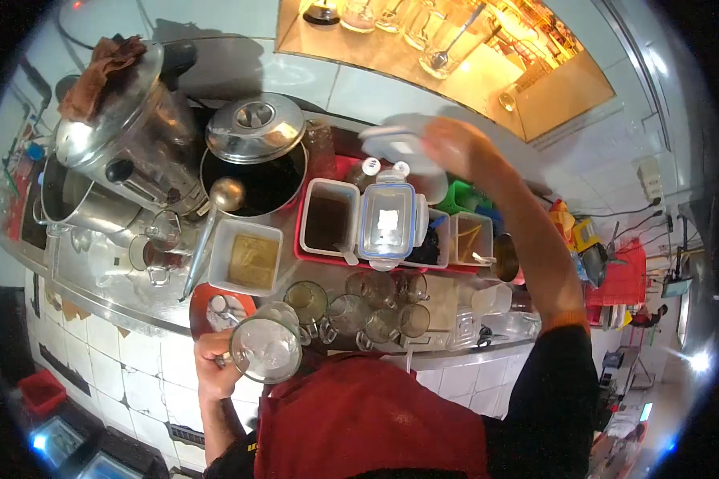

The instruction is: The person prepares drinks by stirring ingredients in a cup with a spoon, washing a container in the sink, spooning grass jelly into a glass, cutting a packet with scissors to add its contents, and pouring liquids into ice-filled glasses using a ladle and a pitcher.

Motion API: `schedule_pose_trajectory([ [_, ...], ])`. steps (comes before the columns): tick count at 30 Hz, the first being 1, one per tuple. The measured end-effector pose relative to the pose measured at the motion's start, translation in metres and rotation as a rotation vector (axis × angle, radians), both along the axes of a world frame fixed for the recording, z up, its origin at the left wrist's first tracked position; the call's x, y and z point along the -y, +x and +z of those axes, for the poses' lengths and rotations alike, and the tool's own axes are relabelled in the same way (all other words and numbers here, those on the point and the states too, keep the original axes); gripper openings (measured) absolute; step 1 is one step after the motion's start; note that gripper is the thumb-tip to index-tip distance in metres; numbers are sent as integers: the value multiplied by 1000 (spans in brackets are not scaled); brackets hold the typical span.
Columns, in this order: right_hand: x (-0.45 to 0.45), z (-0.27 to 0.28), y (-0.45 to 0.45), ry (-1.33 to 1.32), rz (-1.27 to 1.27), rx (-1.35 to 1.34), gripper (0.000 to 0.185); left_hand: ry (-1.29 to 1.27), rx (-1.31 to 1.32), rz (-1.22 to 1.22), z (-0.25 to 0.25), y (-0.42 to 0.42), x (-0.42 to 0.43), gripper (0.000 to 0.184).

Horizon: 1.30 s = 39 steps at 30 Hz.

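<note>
Gripping a glass mug (265,351) by its handle, the left hand (214,369) had its fingers closed round it, low at the front left of the person's body. Mug tilted, its open mouth facing the camera; whitish, clear-looking inside, contents not readable. Right arm reached far out over the steel counter (319,275); the right hand (459,150) was at the end of a pale lid (391,145), raised near the back wall (both badly motion-blurred, so cannot tell whether the fingers were pinched tight on it or only touching). Below that lid, a red tray (346,166) carried several tubs: one brown-filled tub (308,209) at the left, then a blue-edged container (387,209) with a clear cover on, more tubs to the right. Left of the tray stood a wide pot (206,180) of something dark, its metal lid (256,128) resting over the far part of the opening, and a ladle (228,194) lay across the near rim. White tub (225,255) with yellowish contents sat just in front of the pot. Cluster of glass mugs (347,315) stood between tray and person, right of the held one. Brown cloth (104,72) lay atop a tall steel vessel (164,128), far left.
</note>
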State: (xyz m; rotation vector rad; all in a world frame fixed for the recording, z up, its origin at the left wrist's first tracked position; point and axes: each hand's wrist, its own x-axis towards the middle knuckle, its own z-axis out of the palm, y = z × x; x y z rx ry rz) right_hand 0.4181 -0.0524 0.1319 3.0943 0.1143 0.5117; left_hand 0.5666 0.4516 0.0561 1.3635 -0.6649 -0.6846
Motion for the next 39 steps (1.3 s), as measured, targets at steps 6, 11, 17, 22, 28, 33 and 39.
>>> schedule_pose_trajectory([
  [6, -39, -18, 42, -240, -305, -228, 29, -32, -43, -30, -5, 2, 2, 9],
  [11, -81, -44, -1, 483, -909, -752, 42, -32, -67, 66, 2, 3, -1, 8],
  [17, -105, 17, -1, 864, -913, -479, 32, -23, -21, -77, 7, 9, 7, 6],
  [22, -108, 81, 32, 233, -701, -306, 22, 10, 7, -104, 7, 11, 6, 6],
  [28, -32, -7, 98, -140, -471, -407, 30, -23, -4, 1, -1, -1, 2, 9],
  [33, -21, -59, 80, 67, -559, -304, 29, -35, -37, -5, -4, -2, 0, 14],
  [39, -51, -29, -26, 292, -993, -572, 34, 18, -67, 36, 3, -6, 7, 17],
])
